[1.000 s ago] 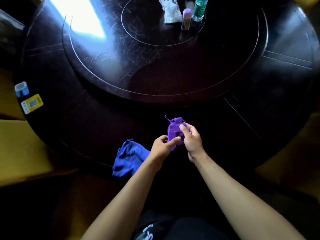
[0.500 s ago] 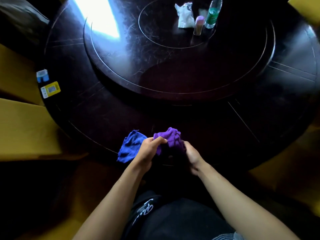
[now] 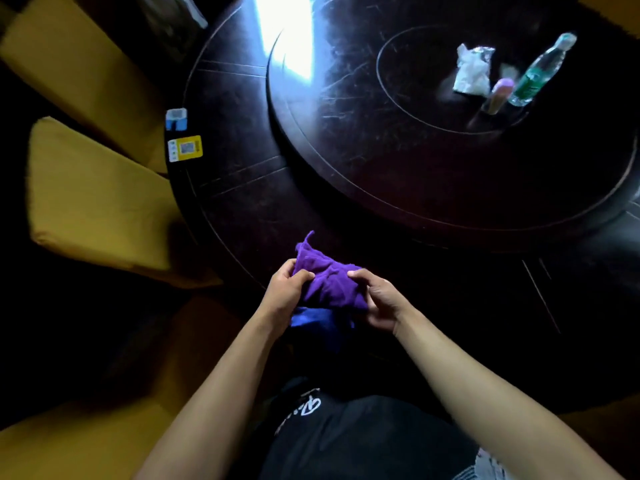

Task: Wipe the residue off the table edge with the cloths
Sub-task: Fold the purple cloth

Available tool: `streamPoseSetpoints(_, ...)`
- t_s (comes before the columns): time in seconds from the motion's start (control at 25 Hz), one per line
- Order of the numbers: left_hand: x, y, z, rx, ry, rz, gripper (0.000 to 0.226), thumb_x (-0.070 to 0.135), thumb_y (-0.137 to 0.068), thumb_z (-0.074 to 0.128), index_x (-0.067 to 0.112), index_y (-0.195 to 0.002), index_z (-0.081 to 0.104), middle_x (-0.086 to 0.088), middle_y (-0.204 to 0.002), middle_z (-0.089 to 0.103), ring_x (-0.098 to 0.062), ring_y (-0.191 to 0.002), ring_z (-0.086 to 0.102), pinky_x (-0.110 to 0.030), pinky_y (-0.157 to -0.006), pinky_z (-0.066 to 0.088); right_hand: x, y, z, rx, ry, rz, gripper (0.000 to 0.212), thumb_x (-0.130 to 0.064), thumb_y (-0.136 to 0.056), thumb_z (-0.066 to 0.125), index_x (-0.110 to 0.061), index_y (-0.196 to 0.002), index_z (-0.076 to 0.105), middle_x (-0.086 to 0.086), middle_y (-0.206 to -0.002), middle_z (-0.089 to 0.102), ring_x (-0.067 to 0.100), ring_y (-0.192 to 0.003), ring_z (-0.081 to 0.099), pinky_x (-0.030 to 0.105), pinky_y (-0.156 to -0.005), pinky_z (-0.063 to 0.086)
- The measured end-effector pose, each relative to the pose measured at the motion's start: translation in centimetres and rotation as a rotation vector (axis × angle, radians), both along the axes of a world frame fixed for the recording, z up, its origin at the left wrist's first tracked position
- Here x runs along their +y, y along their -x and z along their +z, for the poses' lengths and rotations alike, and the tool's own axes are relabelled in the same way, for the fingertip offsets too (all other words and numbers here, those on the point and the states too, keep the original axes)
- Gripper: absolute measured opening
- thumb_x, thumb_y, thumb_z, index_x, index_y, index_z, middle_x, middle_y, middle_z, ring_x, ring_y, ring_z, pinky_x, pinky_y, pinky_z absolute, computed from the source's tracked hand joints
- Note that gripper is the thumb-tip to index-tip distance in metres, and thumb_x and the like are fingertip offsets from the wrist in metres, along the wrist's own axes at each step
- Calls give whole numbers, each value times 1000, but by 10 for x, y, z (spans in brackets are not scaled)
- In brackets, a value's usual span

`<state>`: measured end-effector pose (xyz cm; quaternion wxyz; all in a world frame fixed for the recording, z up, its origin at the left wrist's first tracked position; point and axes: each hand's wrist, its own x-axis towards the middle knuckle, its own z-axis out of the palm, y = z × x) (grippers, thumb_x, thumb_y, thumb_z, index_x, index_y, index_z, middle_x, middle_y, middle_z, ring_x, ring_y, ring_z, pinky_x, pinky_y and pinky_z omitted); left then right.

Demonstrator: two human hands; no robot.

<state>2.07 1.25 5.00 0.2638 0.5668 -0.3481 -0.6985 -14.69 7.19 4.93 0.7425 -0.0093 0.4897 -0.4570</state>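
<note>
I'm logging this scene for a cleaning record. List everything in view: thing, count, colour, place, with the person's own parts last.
Round wooden table: one, dark brown, centre, with a raised turntable.
Purple cloth: one, bunched, held over the near table edge.
Blue cloth: one, partly hidden beneath the purple cloth.
Clear plastic bottle: one, green label, on the turntable, far right.
Pink-capped tube: one, beside the bottle.
Crumpled white packet: one, left of the tube.
Yellow card: one, left table rim.
Blue-and-white card: one, beyond the yellow card.
Yellow cushioned chairs: at least two, left.
Left hand: gripping the purple cloth.
Right hand: gripping the purple cloth.
</note>
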Motion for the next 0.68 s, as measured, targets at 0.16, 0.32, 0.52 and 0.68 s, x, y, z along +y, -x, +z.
streamPoseSetpoints(0.16, -23, -36, -8, 97, -122, 146, 20, -5, -82, 55, 11, -88, 66, -13, -82, 66, -25, -72, 64, -36, -71, 56, -55, -31, 1, 111, -95, 167, 42, -11, -91, 50, -1, -131, 56, 18, -115, 63, 26, -86, 64, 42, -86, 52)
streamPoseSetpoints(0.32, -43, -72, -18, 308, -238, 288, 38, -4, -83, 63, -9, -120, 61, -28, -111, 66, -36, -98, 66, -47, -93, 56, -96, -61, 2, 319, 16, 298, 36, -1, -90, 46, -12, -120, 62, 14, -101, 67, 24, -77, 65, 34, -65, 53)
streamPoseSetpoints(0.52, -56, -96, -29, 225, -263, 302, 50, -10, -79, 66, 10, -124, 57, -18, -113, 68, -33, -99, 68, -54, -91, 56, -133, -90, -13, 586, 108, 425, 38, 8, -91, 45, -5, -121, 64, 15, -108, 68, 22, -91, 62, 34, -83, 50)
streamPoseSetpoints(0.68, -71, -97, -31, 202, -145, 440, 54, -12, -77, 64, 12, -125, 54, -17, -109, 69, -26, -90, 70, -42, -78, 61, -161, -112, -29, 835, 183, 451, 35, 6, -89, 47, -5, -115, 68, 16, -111, 70, 18, -93, 59, 35, -87, 49)
